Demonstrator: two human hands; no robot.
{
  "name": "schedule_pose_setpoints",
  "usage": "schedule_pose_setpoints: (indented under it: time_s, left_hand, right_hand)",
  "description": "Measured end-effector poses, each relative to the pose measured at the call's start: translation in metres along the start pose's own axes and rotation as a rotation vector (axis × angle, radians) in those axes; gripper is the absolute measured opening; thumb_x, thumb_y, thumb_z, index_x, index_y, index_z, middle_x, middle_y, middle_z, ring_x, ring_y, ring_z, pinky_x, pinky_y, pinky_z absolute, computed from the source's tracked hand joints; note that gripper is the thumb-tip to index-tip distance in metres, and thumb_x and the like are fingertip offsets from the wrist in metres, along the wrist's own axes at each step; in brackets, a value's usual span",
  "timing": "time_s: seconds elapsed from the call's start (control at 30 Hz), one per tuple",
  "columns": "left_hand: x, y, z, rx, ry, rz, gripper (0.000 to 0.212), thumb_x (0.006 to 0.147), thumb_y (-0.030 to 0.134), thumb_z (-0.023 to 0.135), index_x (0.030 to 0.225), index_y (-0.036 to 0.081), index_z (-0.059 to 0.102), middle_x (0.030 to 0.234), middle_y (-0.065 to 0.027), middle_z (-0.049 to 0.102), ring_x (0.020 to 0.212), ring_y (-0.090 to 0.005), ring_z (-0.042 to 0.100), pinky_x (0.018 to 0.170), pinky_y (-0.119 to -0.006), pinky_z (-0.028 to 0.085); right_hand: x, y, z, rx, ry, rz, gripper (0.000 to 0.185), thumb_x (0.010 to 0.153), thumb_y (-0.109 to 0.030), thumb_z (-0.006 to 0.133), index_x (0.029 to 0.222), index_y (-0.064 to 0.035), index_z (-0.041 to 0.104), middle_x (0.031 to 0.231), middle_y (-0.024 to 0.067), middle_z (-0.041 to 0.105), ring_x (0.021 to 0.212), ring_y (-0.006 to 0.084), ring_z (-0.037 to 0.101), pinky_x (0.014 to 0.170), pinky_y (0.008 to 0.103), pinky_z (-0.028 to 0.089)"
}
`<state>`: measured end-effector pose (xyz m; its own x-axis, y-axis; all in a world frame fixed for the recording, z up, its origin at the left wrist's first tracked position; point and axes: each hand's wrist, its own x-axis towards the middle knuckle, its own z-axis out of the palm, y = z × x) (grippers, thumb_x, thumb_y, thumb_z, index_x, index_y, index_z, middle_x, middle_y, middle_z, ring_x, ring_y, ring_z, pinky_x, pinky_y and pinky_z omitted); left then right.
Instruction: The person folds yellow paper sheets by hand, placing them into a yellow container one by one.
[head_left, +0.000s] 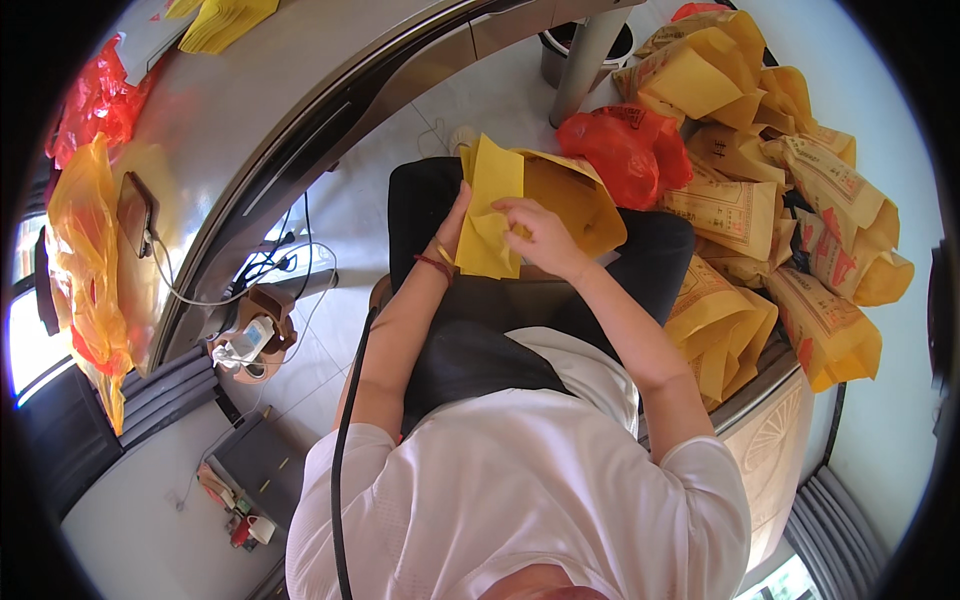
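Yellow paper sheets (491, 176) are in my left hand (454, 229), which grips their left edge above my lap; a red cord and a bangle circle that wrist. My right hand (544, 238) rests at the front of the sheets with bent fingers near a fold or crease; whether it pinches the paper I cannot tell. Just behind and to the right, a yellow-brown paper bag (581, 202) lies across my thighs with its mouth spread. A red plastic bag (626, 154) sits beyond my right knee, touching or close to the paper bag.
Several filled printed paper bags (724, 217) are heaped at the right. At the left, a desk (247, 82) bears a phone (136, 214) on a white cable, an orange plastic bag (90, 277) and yellow paper (225, 26). A bin (555, 64) stands by the desk leg.
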<state>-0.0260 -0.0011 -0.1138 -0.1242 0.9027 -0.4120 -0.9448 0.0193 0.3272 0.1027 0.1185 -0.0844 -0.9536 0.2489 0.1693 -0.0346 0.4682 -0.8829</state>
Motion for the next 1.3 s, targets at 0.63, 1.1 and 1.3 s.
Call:
schedule_pose_setpoints:
  time_s: [0.63, 1.1, 1.3]
  left_hand:
    - [0.006, 0.002, -0.017, -0.025, 0.269, 0.072, 0.032, 0.082, 0.017, 0.055, 0.109, -0.001, 0.053, 0.101, -0.0128, 0.06, 0.09, -0.0252, 0.06, 0.08, -0.036, 0.05]
    - [0.006, 0.0, -0.016, -0.024, 0.227, 0.104, 0.036, 0.084, 0.018, 0.054, 0.116, 0.0, 0.05, 0.109, -0.0114, 0.059, 0.099, -0.025, 0.058, 0.087, -0.037, 0.046]
    - [0.004, 0.001, -0.018, -0.002, 0.264, 0.061, 0.036, 0.086, 0.023, 0.055, 0.116, 0.002, 0.051, 0.109, -0.0103, 0.058, 0.099, -0.0232, 0.057, 0.086, -0.034, 0.046]
  right_hand:
    - [-0.05, 0.112, -0.043, -0.731, -0.112, 0.761, 0.018, 0.08, -0.013, 0.05, 0.09, -0.0015, 0.058, 0.089, 0.0207, 0.063, 0.083, 0.035, 0.061, 0.071, 0.0408, 0.049]
    - [-0.046, 0.136, -0.022, -1.014, -0.423, 0.825, 0.027, 0.082, -0.011, 0.047, 0.105, -0.0016, 0.058, 0.113, 0.0174, 0.052, 0.1, 0.0296, 0.055, 0.08, 0.036, 0.049]
    - [-0.023, 0.033, -0.029, -0.478, 0.108, 0.0, 0.029, 0.074, -0.017, 0.061, 0.1, -0.0055, 0.056, 0.105, 0.0117, 0.053, 0.094, 0.0306, 0.053, 0.078, 0.0372, 0.046]
